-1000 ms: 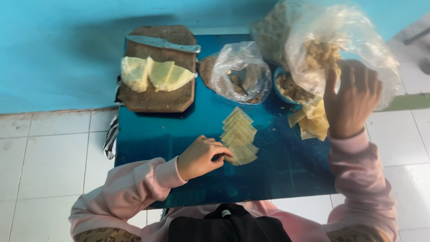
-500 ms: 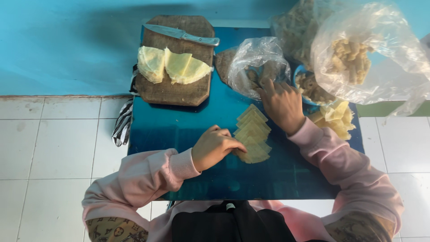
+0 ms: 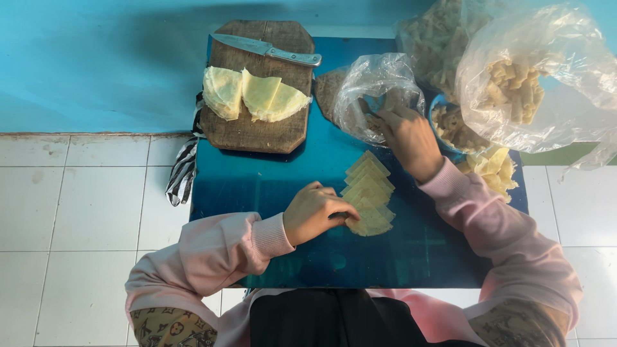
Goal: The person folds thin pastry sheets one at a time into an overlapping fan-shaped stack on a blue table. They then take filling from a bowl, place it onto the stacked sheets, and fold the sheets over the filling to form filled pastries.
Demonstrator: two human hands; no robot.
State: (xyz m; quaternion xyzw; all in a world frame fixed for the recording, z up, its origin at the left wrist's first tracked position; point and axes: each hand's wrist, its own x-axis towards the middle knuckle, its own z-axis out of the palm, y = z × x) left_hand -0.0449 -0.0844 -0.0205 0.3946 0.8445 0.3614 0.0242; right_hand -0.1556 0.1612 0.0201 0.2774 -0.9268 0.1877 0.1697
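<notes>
One knife [image 3: 267,48], one cutting board [image 3: 257,125], three plastic bags [image 3: 376,87].

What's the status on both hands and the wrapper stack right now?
Left hand pinching the stack of yellow wrappers. Right hand fingers inside the small clear bag. Nothing between them.

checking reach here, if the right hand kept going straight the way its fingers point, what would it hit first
Probably the small clear plastic bag: the right hand points up and left, fingertips already at its opening. Whether they touch the filling inside is unclear.
</notes>
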